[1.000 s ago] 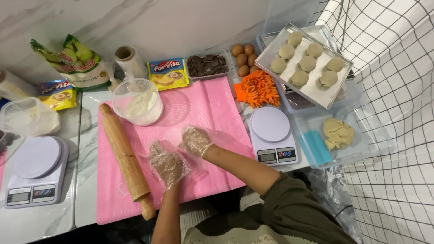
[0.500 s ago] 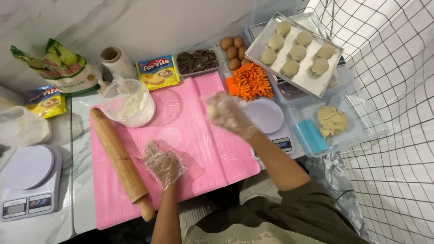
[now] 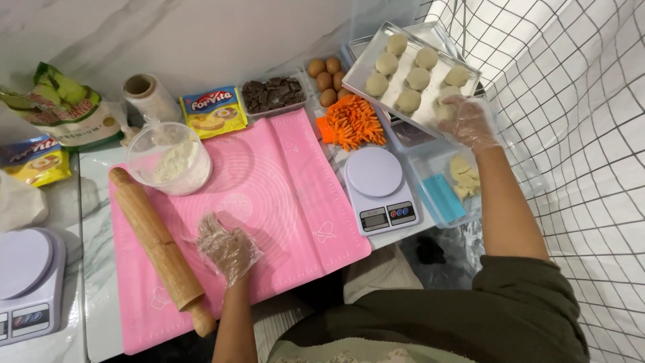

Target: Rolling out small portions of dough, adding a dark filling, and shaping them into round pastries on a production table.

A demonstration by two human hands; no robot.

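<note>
Seen from the head camera, the right hand (image 3: 468, 122), in a clear plastic glove, has travelled from the middle of the pink mat (image 3: 269, 202), where it lay a second ago, past the white scale (image 3: 377, 180) and up to the metal tray (image 3: 376, 52) of pale dough balls (image 3: 407, 101); its fingers now curl over the ball at the tray's near right corner, though whether they grip it cannot be told. The left hand (image 3: 227, 247), gloved too, has stayed on the mat, fingers loosely spread and holding nothing, just beside the wooden rolling pin (image 3: 160, 247) that lies slanting along the mat's left side. The view has swung so that the tray sits higher and closer to the checked white cloth (image 3: 578, 101). Behind the mat, a flat yellow packet with a blue and red label (image 3: 213, 111) lies between a roll of clear film (image 3: 149, 94) and a tray of dark chocolate pieces (image 3: 272, 94). A second yellow packet (image 3: 35, 161) lies at the far left, under a large white and green bag (image 3: 64, 111). A clear tub of flour (image 3: 171, 160) stands on the mat's upper left corner.
</note>
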